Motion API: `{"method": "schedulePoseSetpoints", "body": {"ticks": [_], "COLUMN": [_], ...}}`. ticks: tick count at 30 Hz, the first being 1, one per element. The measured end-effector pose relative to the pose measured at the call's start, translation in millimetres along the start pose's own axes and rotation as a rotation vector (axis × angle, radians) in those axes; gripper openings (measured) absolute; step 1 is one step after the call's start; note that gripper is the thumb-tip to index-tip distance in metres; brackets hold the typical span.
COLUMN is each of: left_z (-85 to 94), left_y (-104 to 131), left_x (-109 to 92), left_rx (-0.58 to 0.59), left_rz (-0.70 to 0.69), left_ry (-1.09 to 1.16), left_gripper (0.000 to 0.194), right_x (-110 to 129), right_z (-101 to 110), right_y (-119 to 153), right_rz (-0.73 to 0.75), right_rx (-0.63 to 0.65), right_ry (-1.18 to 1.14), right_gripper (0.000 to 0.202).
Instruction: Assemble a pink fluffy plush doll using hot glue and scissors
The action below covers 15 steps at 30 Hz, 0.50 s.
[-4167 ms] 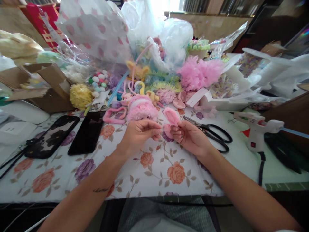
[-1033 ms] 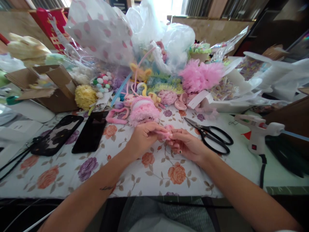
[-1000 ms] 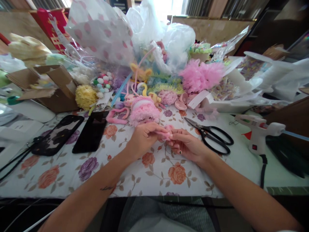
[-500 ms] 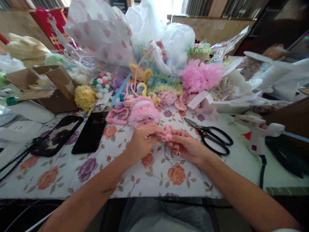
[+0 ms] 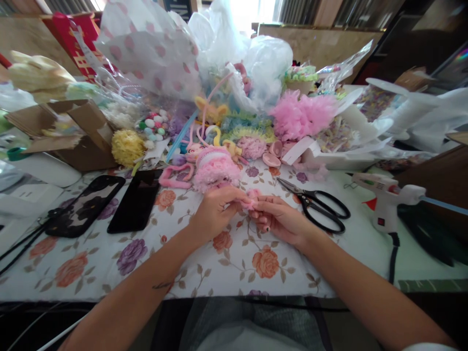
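A small fuzzy pink piece (image 5: 251,200), perhaps bent pipe cleaner, is pinched between both hands over the flowered cloth (image 5: 204,282). My left hand (image 5: 215,209) closes thumb and forefinger on its left side. On the other side, the fingertips of my right hand (image 5: 278,217) grip it, with the lower fingers curled. Fingers hide much of the piece, so its exact shape is unclear. Just beyond my left hand lies a fluffy pink doll-like bundle (image 5: 217,168). Beside that is a bent pink fuzzy loop (image 5: 176,175).
Black-handled scissors (image 5: 323,207) lie right of my right hand, and a white glue gun (image 5: 385,200) stands farther right. Two phones, one black (image 5: 135,202) and one in a patterned case (image 5: 86,205), lie at left. Pink tulle (image 5: 305,114), bags and a cardboard box (image 5: 87,131) crowd the back.
Both hands keep their pinch on the pink piece, with only a slight shift of the fingers. The whole view has drifted a little; the things on the table stay in place.
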<state>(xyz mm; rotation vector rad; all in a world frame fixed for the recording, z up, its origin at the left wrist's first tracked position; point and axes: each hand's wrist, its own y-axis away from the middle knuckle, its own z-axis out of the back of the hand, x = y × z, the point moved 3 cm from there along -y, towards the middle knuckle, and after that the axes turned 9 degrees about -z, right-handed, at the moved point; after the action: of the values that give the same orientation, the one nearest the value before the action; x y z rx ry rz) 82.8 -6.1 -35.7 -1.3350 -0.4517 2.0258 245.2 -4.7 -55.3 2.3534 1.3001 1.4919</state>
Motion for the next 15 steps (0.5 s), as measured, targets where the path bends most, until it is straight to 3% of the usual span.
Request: {"method": "schedulePoseSetpoints", "body": {"ticks": [5,11,15], "left_z": [0.1,5.2,7.4], "left_y": [1.0,0.0,-1.4], "left_x": [-3.3,-3.0,-2.3], "left_rx": [-0.003,-0.059,-0.050], "left_rz": [-0.068,0.045,0.051], "left_ry": [-0.056,-0.014,-0.035], "left_gripper": [0.017,0.017,0.019], "right_x": [-0.6,1.5,1.2], "right_z": [1.0,0.0,1.3], "right_y": [-1.0,-3.9,-3.2], "right_rz": [-0.027,0.050,0.086], "right_rx": [-0.025,-0.026,-0.034], "right_ry": [-0.011,-0.019,0.065], "right_gripper": [0.021,0.031,0.030]}}
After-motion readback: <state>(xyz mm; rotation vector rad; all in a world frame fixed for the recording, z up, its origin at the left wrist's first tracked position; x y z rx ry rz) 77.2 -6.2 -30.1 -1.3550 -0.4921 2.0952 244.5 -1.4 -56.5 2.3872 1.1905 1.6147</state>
